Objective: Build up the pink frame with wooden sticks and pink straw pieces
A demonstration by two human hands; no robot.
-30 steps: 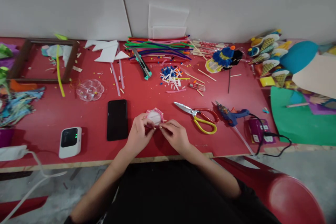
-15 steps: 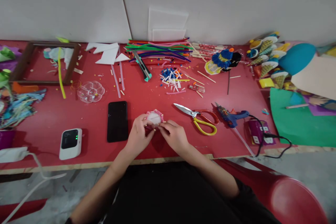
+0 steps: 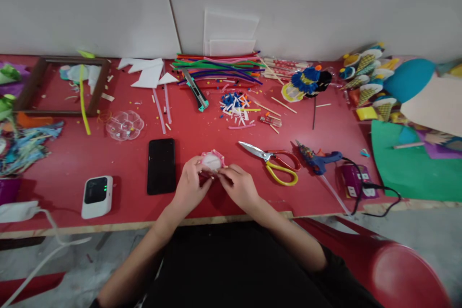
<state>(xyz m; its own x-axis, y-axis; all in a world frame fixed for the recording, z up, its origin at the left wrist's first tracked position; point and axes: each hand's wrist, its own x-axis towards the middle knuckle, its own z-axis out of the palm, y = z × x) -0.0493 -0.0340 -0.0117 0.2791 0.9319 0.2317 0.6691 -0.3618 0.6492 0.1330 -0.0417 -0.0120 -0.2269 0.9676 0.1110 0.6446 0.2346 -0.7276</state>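
Observation:
Between my hands, above the red table, is a small round white disc with a pink rim. My left hand grips its left side, thumb and fingers closed on the edge. From the other side my right hand pinches the lower right edge of the disc; the fingertips hide what exactly lies there. A black phone rests just left of my left hand. To the right of my right hand are scissors with one red and one yellow handle. A blue glue gun lies farther right.
Pipe cleaners, a utility knife and a pile of blue and white snippets lie behind my hands. A white device stands front left, a brown frame back left. Green paper covers the right end.
Almost nothing differs. Both hands stay on the pink-rimmed disc in the same place, with only a very slight shift of the fingers.

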